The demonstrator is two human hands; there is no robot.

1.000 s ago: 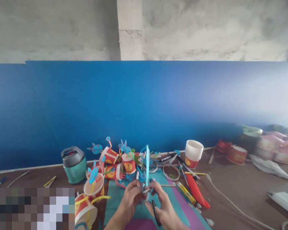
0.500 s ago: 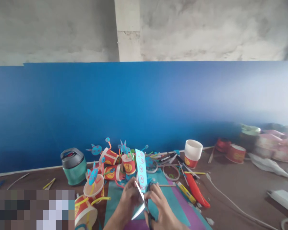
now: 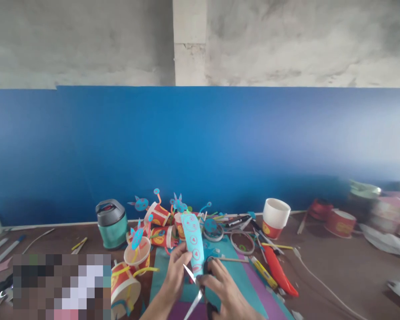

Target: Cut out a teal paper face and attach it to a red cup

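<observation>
Holding black-handled scissors (image 3: 195, 303) in the right hand (image 3: 224, 286), fingers wrapped at the handles, blades spread apart and angled toward the left. Left hand (image 3: 177, 272) pinches a light-blue paper strip (image 3: 194, 247) at its left edge; strip is raised above the teal-and-purple sheet (image 3: 242, 279), red drawn circles facing the camera, bottom end next to the blades; contact unclear. Decorated paper cups (image 3: 143, 266) and a teal insulated jar (image 3: 114, 232) left; yellow utility knife (image 3: 263, 272) and white-and-red cup stack (image 3: 276, 217) right.
</observation>
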